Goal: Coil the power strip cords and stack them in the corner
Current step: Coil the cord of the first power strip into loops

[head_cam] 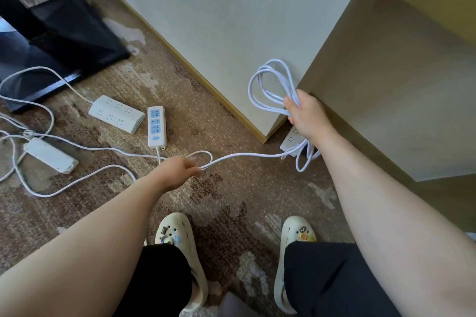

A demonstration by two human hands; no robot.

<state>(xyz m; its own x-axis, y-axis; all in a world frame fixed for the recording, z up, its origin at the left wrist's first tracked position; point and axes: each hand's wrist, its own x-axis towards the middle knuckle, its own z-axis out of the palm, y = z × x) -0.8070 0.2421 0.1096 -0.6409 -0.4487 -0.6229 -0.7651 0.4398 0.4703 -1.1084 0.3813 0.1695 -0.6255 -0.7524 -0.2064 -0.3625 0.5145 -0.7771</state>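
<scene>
Carpet (231,203) is covered by loose white cords at left. A black stand (64,41) is seen far left. Three power strips lie left of centre: wide one (116,114), blue-socket one (156,126), plain one (51,155). A fourth strip (291,142) sits in the corner, right. Coiled cord (270,90) is gripped by the right hand (307,116); its free run (244,156) is pinched by the left hand (180,171).

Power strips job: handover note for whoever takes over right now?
Right hand grips a bundle of coiled cord by the wall corner; its power strip hangs just below.
Left hand pinches the loose run of that cord.
Done: most of one cord looped.
Left: finish this coil and set it in the corner, then coil three more strips on the carpet: blue-faced, wide white, long white.
</scene>
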